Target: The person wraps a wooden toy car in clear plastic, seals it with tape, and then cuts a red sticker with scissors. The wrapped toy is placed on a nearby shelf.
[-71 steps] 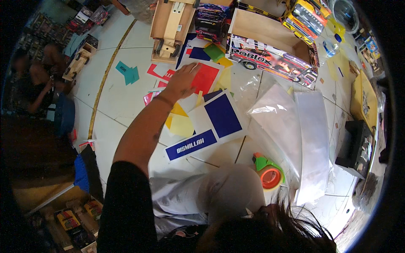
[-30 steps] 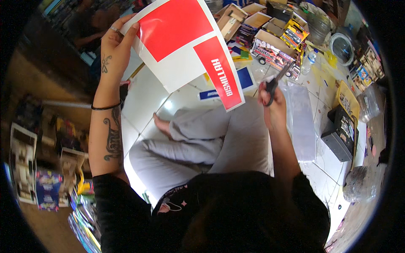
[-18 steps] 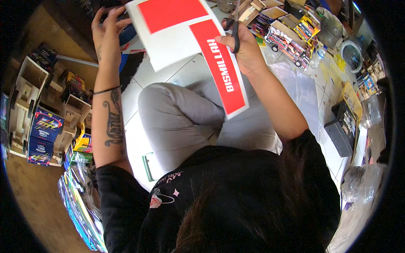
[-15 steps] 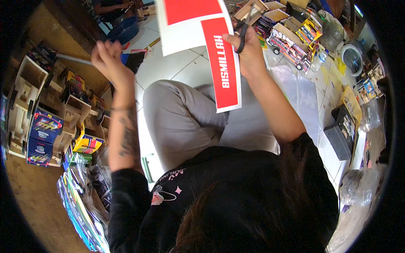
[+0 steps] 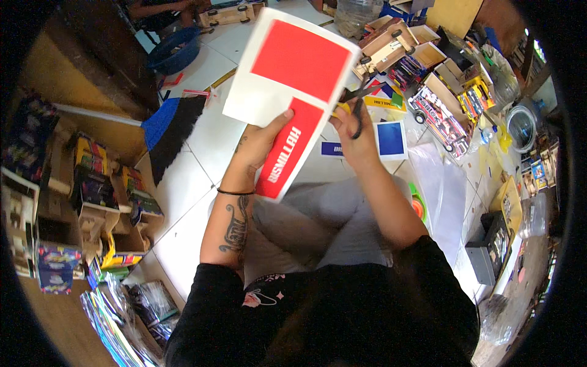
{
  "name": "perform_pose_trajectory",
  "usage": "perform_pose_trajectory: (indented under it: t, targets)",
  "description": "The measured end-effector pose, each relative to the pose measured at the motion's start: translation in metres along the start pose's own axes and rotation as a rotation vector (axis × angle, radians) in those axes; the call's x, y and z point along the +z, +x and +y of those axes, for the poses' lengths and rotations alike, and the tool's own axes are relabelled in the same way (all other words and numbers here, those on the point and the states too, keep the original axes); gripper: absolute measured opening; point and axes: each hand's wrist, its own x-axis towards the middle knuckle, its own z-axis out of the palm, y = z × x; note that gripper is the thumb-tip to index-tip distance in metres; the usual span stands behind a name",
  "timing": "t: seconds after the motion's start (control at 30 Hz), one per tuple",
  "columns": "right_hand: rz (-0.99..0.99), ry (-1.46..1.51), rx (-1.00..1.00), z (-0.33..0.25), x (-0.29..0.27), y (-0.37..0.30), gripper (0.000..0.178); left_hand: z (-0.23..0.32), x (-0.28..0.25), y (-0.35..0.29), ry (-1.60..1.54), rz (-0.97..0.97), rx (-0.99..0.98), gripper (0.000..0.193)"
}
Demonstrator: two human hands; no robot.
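Observation:
A white sheet (image 5: 257, 95) printed with red blocks is held up over my lap, one corner of it cut away. My left hand (image 5: 262, 142) grips its lower part, thumb on the front and the fingers hidden behind. In my right hand (image 5: 361, 144) is a pair of scissors (image 5: 358, 120) with dark handles, close to the sheet's right edge. The blades point up and away, partly blurred against the clutter. Beyond the right hand, a sheet with blue blocks (image 5: 391, 139) lies on the floor, and a yellow and multicoloured printed piece (image 5: 387, 103) lies farther back.
Wooden toy truck bodies (image 5: 384, 48) and a decorated toy truck (image 5: 438, 122) stand at the far right. Clear plastic sheets (image 5: 439, 189) lie right of my legs. Boxy toy parts (image 5: 98, 183) crowd the left. A blue basin (image 5: 175, 52) and another person's arm (image 5: 160, 8) are far left.
My left hand, empty before, has come in and taken hold of the red and white sheet. The sheet has come lower and tilted. My right hand has moved down, still with the scissors.

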Motion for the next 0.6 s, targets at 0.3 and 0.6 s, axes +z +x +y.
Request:
perform_pose_trajectory:
  t: [0.3,0.6]
  targets:
    - [0.374,-0.211,0.101,0.067,-0.067,0.065,0.048,-0.074,-0.039,0.086,0.77,0.451,0.088,0.084]
    - [0.382,0.144,0.009,0.058,-0.079,0.063,0.039,-0.138,0.072,0.012,-0.328,-0.039,-0.345,0.039]
